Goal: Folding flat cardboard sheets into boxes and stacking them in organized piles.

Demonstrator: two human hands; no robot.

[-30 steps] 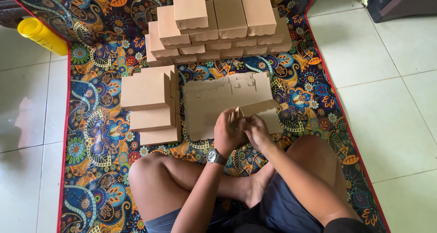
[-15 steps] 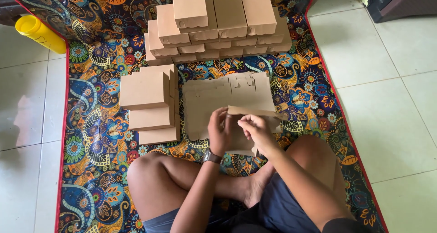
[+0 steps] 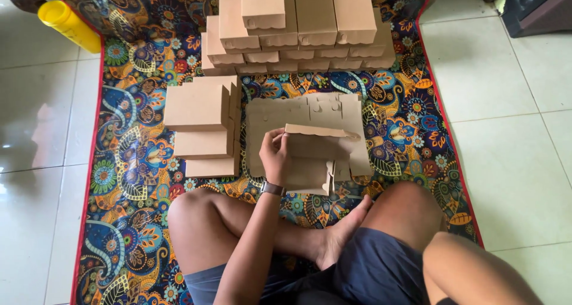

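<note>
My left grip (image 3: 275,155) pinches the half-folded brown cardboard box blank (image 3: 316,153) at its left edge, above the flat brown cardboard sheets (image 3: 298,111). My right grip is hidden behind it. Pressing unevenly could crease the panel.

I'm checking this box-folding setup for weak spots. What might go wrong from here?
1. Only the left hand shows on the half-folded cardboard box; the right hand is out of sight, so a raised flap may spring back or crease.
2. The stack of finished boxes rises in uneven tiers close behind the flat cardboard sheets; a bump might topple some.
3. The side pile of flat blanks overhangs in steps and could slide on the patterned mat.
</note>
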